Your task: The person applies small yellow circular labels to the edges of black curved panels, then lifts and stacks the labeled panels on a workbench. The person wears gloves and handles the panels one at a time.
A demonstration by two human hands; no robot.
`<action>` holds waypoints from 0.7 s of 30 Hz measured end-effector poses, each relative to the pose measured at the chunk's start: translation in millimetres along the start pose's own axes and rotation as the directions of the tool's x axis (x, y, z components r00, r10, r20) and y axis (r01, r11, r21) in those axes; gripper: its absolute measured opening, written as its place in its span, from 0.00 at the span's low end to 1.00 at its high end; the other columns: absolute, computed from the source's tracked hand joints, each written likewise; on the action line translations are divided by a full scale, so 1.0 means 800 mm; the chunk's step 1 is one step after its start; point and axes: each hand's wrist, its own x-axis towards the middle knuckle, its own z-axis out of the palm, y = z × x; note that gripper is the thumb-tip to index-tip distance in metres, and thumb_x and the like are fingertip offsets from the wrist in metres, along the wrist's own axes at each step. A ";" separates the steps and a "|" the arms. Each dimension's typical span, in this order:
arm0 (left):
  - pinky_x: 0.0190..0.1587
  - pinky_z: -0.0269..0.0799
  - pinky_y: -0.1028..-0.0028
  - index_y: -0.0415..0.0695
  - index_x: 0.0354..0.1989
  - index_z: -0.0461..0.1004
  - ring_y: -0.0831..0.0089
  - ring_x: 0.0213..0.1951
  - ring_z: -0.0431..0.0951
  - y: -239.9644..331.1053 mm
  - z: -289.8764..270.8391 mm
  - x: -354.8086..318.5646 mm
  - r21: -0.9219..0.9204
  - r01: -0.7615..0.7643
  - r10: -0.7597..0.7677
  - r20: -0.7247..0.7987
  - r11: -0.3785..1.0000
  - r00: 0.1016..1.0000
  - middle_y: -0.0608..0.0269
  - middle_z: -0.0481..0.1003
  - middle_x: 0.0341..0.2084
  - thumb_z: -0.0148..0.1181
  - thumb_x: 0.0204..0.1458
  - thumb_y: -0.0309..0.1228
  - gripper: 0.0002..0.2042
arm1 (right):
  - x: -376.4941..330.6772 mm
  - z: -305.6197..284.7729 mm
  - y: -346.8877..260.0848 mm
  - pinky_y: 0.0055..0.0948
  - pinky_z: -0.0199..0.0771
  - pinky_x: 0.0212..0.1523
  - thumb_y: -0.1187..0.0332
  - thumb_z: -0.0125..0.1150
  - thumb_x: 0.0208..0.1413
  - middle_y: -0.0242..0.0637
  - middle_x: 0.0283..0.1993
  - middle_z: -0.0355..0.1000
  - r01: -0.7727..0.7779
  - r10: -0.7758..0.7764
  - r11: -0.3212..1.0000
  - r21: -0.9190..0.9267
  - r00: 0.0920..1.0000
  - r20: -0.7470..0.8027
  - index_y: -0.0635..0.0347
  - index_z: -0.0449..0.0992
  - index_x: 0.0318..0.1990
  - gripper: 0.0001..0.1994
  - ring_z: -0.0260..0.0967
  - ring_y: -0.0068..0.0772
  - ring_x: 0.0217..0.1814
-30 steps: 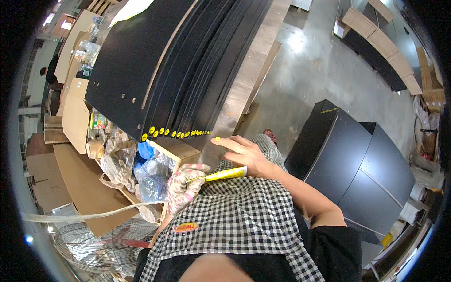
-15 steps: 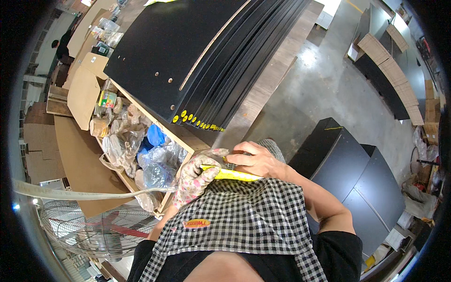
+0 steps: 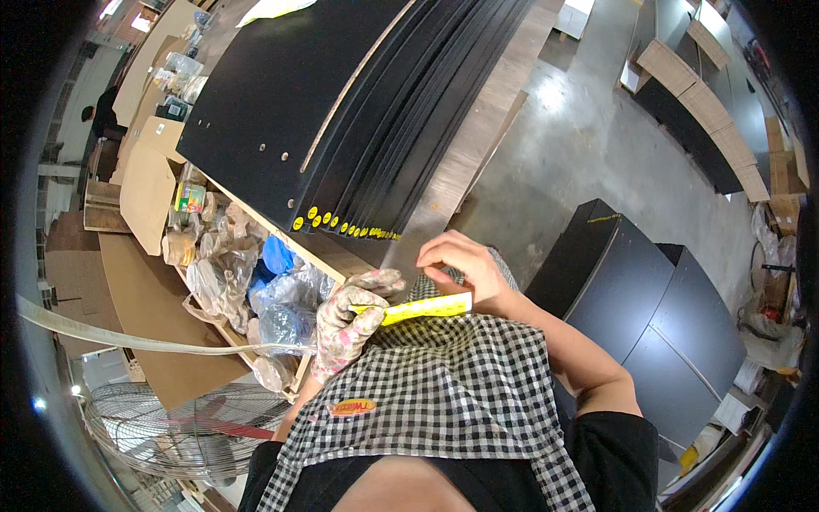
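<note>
My left hand [image 3: 343, 331], in a flower-patterned glove, is closed on one end of a yellow sticker strip [image 3: 431, 308]. The strip stretches to the right in front of my checked apron [image 3: 444, 375]. Just above its free end is my bare right hand [image 3: 467, 266], apart from the strip, with fingers curled in toward the thumb. Whatever lies between those fingertips is hidden. Beyond my hands a stack of black panels [image 3: 375, 136] lies on edge, with round yellow stickers [image 3: 327, 218] along the near ends.
At left, a wooden-edged bin [image 3: 320, 256] holds crumpled plastic bags and tape rolls. A caged fan [image 3: 183, 427] stands at lower left, below a pale strap [image 3: 128, 339]. Black cabinets [image 3: 631, 299] stand at right on the concrete floor [image 3: 563, 128], with more panels behind.
My right hand has lifted off the strip, baring its right end. My left hand still grips the other end. The view has shifted slightly, so the panel stack sits farther left.
</note>
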 end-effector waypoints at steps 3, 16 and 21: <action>0.58 0.66 0.57 0.37 0.32 0.77 0.55 0.54 0.72 0.005 0.005 0.001 -0.045 0.005 -0.005 0.005 0.999 1.000 0.42 0.68 0.53 0.64 0.50 0.30 0.08 | 0.002 -0.005 -0.008 0.24 0.71 0.35 0.76 0.63 0.52 0.35 0.37 0.72 -0.242 0.243 0.942 0.232 0.970 0.026 0.64 0.77 0.36 0.05 0.70 0.26 0.36; 0.58 0.65 0.59 0.37 0.32 0.77 0.55 0.55 0.71 0.014 0.005 -0.004 -0.034 0.107 -0.104 0.073 0.994 0.992 0.41 0.65 0.57 0.66 0.48 0.31 0.10 | 0.007 -0.001 -0.006 0.25 0.70 0.35 0.71 0.66 0.50 0.34 0.33 0.71 -0.212 0.156 0.885 0.415 0.974 0.164 0.63 0.78 0.37 0.08 0.70 0.25 0.34; 0.58 0.65 0.59 0.37 0.33 0.77 0.56 0.56 0.70 0.011 -0.007 -0.011 0.042 0.122 -0.126 0.112 0.992 0.986 0.41 0.65 0.58 0.65 0.48 0.30 0.09 | 0.007 -0.002 -0.011 0.21 0.67 0.34 0.71 0.66 0.51 0.31 0.33 0.72 -0.334 0.308 0.833 0.442 0.942 0.131 0.63 0.78 0.36 0.07 0.68 0.20 0.32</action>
